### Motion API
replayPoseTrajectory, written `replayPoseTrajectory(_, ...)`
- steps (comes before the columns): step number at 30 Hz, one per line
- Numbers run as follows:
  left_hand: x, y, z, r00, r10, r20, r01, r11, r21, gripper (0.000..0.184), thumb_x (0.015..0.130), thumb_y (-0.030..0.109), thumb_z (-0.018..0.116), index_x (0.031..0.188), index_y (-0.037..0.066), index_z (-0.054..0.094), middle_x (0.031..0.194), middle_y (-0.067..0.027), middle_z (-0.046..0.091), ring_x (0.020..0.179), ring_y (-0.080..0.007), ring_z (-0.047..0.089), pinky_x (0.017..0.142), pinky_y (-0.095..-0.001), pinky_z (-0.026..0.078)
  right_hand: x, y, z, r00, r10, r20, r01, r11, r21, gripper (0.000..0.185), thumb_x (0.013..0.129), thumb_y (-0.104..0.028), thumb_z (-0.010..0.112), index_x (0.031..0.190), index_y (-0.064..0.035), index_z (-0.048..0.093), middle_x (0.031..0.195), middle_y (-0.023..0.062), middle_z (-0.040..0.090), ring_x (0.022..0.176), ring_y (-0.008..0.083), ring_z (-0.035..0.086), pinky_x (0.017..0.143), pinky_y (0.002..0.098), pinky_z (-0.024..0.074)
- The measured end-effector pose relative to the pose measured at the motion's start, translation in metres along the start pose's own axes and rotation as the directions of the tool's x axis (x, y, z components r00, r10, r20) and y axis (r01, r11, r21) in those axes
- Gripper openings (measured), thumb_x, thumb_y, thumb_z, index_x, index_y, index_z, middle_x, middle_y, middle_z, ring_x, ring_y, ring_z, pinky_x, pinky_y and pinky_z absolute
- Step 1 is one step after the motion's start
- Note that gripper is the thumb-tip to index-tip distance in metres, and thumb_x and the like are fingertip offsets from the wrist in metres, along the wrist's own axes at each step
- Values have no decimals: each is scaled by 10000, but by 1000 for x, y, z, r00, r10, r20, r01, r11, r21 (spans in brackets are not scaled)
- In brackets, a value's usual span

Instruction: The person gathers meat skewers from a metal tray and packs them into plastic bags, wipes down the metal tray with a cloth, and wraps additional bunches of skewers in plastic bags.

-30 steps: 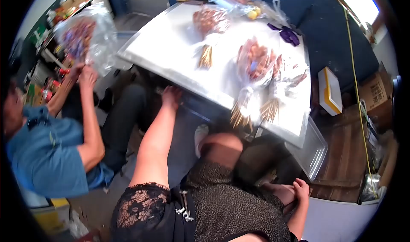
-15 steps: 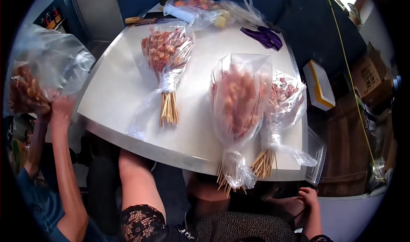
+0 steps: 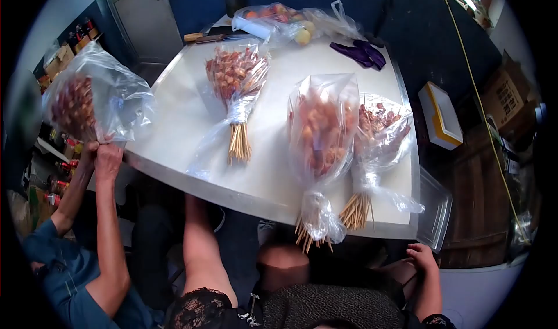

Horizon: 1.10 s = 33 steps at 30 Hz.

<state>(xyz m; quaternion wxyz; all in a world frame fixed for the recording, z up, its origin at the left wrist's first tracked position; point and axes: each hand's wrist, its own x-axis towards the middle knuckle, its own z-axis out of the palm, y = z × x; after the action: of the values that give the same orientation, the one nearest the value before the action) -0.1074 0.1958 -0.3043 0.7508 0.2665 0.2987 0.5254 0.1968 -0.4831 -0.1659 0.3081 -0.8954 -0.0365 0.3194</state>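
A: How are the hands?
B: The right hand [image 3: 423,254] is loosely open near the lap, fingers slightly bent, with nothing visible in it. The left arm [image 3: 203,242] runs under the table's edge; its hand is hidden, so I can't tell its state.
A: What's nearest the right hand?
B: The clear tray [image 3: 437,207], just below the table [image 3: 267,166], and the right bag [image 3: 381,134] up on it.
A: How do the bags look?
B: Clear plastic over reddish meat on sticks, gathered at the necks, pale stick ends poking out. The middle bag [image 3: 322,128] lies beside the right one, its sticks reaching past the near edge. The left bag [image 3: 236,76] sits apart, farther back.
A: And the other person [image 3: 87,277]?
B: Both their hands [image 3: 107,159] grip the neck of a raised bag [image 3: 125,105], off the table's left side.
A: Farther out?
B: A produce bag [image 3: 273,18] and purple bundle [image 3: 361,54] at the white table's back, then a blue wall [image 3: 407,27], grey door [image 3: 148,24] and, right, a carton [image 3: 508,99].
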Motion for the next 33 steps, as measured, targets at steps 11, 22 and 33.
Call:
replayPoseTrajectory(11, -204, 11, 13, 896, -405, 182, 241, 787, 567, 223, 757, 4, 582, 971, 13, 642, 847, -36, 644, 749, -116, 589, 695, -245, 458, -21, -15, 17, 996, 9, 88, -15, 998, 68, 372, 821, -153, 647, 1148, 1, 559, 979, 81, 619, 811, 137, 575, 671, 264, 476)
replayPoseTrajectory(22, -277, 118, 73, 823, -301, 481, 3, 850, 527, 234, 768, -13, 569, 985, 6, 655, 886, -13, 646, 805, -76, 584, 750, -225, 455, -92, -80, 58, 820, -571, 47, 572, 809, -137, 347, 800, -115, 642, 1116, 14, 579, 989, 124, 640, 881, 182, 611, 803, 292, 476)
replayPoseTrajectory(33, -446, 229, 188, 224, -540, 811, -756, 430, 494, 424, 768, 268, 704, 1096, 24, 590, 760, -64, 610, 665, -190, 590, 627, -273, 464, -235, -218, 150, 5, -892, 451, 999, 26, 42, 833, 664, -284, 750, 1354, -67, 337, 1020, 138, 580, 962, 312, 543, 861, 379, 420)
